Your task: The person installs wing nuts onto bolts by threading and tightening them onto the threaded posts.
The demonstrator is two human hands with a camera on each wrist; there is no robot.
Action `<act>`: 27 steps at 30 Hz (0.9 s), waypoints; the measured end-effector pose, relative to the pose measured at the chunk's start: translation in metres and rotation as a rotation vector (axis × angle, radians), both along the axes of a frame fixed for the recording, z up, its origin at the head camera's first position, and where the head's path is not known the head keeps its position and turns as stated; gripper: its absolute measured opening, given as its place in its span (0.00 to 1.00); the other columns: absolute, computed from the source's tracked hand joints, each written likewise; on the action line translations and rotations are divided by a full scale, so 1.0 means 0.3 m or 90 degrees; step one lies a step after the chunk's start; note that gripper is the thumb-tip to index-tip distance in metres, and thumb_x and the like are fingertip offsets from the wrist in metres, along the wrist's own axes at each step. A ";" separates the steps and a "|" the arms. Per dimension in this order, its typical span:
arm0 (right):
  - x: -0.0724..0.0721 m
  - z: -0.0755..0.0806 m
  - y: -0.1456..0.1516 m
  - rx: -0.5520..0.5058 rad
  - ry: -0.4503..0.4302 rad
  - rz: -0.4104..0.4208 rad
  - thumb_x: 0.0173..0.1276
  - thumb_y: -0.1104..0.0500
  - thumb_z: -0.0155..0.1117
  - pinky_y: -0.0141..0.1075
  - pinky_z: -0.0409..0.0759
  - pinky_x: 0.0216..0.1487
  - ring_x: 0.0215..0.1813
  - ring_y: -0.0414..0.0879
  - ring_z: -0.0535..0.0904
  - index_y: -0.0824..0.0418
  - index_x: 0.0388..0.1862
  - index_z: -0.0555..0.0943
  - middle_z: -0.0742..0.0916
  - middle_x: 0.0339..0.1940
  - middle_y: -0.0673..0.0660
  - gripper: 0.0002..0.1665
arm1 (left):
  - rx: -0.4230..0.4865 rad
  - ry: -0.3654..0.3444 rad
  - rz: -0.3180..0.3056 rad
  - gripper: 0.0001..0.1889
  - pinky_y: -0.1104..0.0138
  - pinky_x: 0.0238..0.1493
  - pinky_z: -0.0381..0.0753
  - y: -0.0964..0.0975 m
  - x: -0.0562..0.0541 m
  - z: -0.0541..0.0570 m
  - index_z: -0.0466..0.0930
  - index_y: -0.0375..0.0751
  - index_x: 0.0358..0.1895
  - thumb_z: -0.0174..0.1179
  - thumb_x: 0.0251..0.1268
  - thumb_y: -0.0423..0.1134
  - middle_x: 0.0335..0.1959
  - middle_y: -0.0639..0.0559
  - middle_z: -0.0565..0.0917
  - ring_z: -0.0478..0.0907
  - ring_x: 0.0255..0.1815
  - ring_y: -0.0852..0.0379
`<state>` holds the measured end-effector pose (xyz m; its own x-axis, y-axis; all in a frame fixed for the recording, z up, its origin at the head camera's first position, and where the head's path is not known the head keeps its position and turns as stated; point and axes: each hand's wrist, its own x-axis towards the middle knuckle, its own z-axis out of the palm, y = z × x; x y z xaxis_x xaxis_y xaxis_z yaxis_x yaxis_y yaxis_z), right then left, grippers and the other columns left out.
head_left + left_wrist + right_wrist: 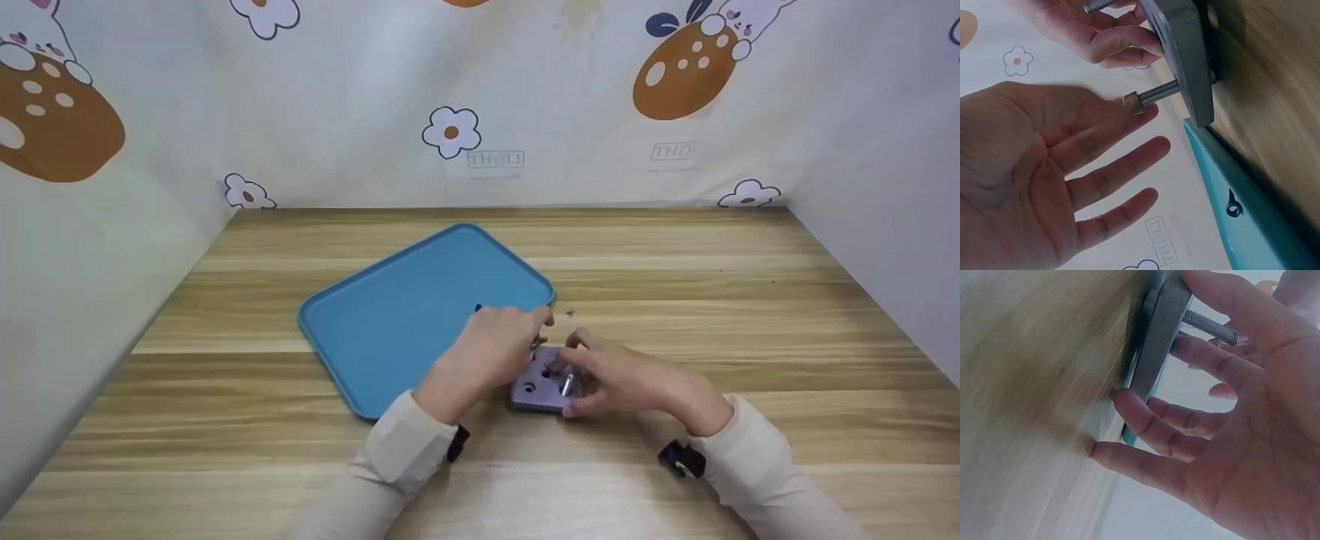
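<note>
Brass nut (1134, 103) sits at a threaded bolt's (1161, 93) end, pinched by the left hand's (489, 351) thumb and forefinger. The right hand (634, 379) grips the grey drilled plate (536, 401) that bears the bolt. The plate lies on a wood-grain tabletop (750, 322), walled by flower-printed cloth (555, 97). Beside it, a blue tray (390, 315) holds a small black ring-ended piece (1234, 208).

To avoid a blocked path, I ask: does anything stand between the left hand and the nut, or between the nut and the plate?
Nothing visible does: the left hand pinches the nut, and between nut and plate only bare thread of the bolt shows.
</note>
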<state>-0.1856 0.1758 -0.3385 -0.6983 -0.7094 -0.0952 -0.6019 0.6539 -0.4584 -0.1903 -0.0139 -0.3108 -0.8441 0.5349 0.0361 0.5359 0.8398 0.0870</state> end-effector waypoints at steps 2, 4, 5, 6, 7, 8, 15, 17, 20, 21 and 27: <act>0.001 0.000 0.000 0.001 -0.004 -0.002 0.55 0.49 0.69 0.35 0.76 0.42 0.43 0.45 0.74 0.59 0.53 0.74 0.73 0.48 0.56 0.30 | 0.002 -0.006 -0.003 0.18 0.62 0.39 0.79 0.000 0.001 0.000 0.73 0.47 0.55 0.57 0.61 0.33 0.39 0.51 0.83 0.80 0.36 0.53; 0.001 0.001 0.000 0.003 -0.009 -0.007 0.55 0.49 0.69 0.36 0.76 0.43 0.44 0.45 0.74 0.59 0.54 0.74 0.73 0.48 0.56 0.30 | 0.007 -0.011 -0.004 0.20 0.62 0.39 0.79 0.000 0.000 0.001 0.72 0.47 0.56 0.58 0.60 0.32 0.39 0.51 0.83 0.80 0.36 0.54; 0.001 0.002 0.000 0.004 -0.010 -0.008 0.55 0.49 0.69 0.37 0.76 0.44 0.44 0.45 0.74 0.58 0.54 0.74 0.73 0.48 0.56 0.29 | 0.007 -0.008 -0.005 0.21 0.62 0.39 0.79 -0.001 -0.001 0.001 0.72 0.47 0.56 0.59 0.59 0.32 0.40 0.51 0.83 0.80 0.37 0.54; 0.001 0.002 0.000 0.006 -0.010 -0.010 0.55 0.49 0.69 0.37 0.76 0.44 0.44 0.45 0.74 0.58 0.54 0.73 0.73 0.49 0.55 0.30 | 0.008 -0.006 -0.006 0.21 0.62 0.39 0.79 -0.001 -0.002 0.001 0.71 0.47 0.57 0.59 0.59 0.32 0.41 0.51 0.83 0.80 0.38 0.54; 0.001 0.003 0.000 0.008 -0.011 -0.012 0.55 0.49 0.69 0.37 0.76 0.44 0.45 0.45 0.74 0.58 0.55 0.73 0.73 0.49 0.55 0.30 | 0.007 -0.002 -0.007 0.22 0.62 0.40 0.79 -0.002 -0.003 0.001 0.71 0.47 0.58 0.59 0.58 0.32 0.42 0.51 0.83 0.80 0.39 0.53; 0.001 0.004 0.000 0.010 -0.010 -0.013 0.55 0.49 0.69 0.38 0.76 0.45 0.45 0.45 0.74 0.58 0.56 0.73 0.73 0.49 0.55 0.31 | 0.005 0.003 -0.007 0.22 0.61 0.42 0.79 -0.004 -0.003 0.001 0.71 0.47 0.58 0.59 0.58 0.32 0.44 0.50 0.82 0.79 0.41 0.53; 0.001 0.004 -0.004 0.007 -0.020 -0.012 0.56 0.50 0.69 0.36 0.75 0.42 0.44 0.45 0.73 0.58 0.56 0.73 0.73 0.49 0.56 0.30 | -0.016 0.040 0.016 0.21 0.59 0.42 0.77 -0.010 0.003 0.003 0.71 0.46 0.57 0.60 0.60 0.44 0.47 0.48 0.78 0.75 0.44 0.50; 0.000 0.005 -0.004 0.006 -0.017 -0.009 0.56 0.50 0.69 0.35 0.74 0.41 0.42 0.45 0.73 0.58 0.55 0.74 0.72 0.48 0.56 0.29 | -0.020 0.037 0.020 0.23 0.60 0.41 0.77 -0.008 0.005 0.002 0.71 0.47 0.57 0.60 0.61 0.49 0.44 0.49 0.80 0.76 0.41 0.51; -0.001 0.002 -0.002 0.002 -0.004 0.002 0.56 0.50 0.69 0.36 0.73 0.40 0.41 0.46 0.73 0.58 0.53 0.74 0.72 0.48 0.57 0.28 | -0.031 0.036 0.021 0.24 0.60 0.39 0.76 -0.004 0.008 -0.001 0.71 0.47 0.56 0.58 0.60 0.55 0.39 0.50 0.83 0.79 0.37 0.52; -0.001 0.002 -0.001 0.001 0.002 0.004 0.56 0.50 0.69 0.36 0.73 0.41 0.41 0.46 0.73 0.59 0.53 0.74 0.72 0.48 0.57 0.28 | -0.034 0.038 0.022 0.24 0.60 0.39 0.76 -0.002 0.008 -0.001 0.71 0.47 0.56 0.58 0.60 0.55 0.38 0.50 0.83 0.79 0.36 0.52; 0.001 0.000 0.000 0.003 0.003 0.006 0.57 0.49 0.68 0.39 0.75 0.43 0.44 0.47 0.74 0.59 0.53 0.73 0.72 0.50 0.59 0.28 | -0.042 0.038 0.026 0.24 0.59 0.40 0.77 0.002 0.011 -0.001 0.71 0.47 0.56 0.58 0.61 0.54 0.39 0.50 0.83 0.80 0.38 0.50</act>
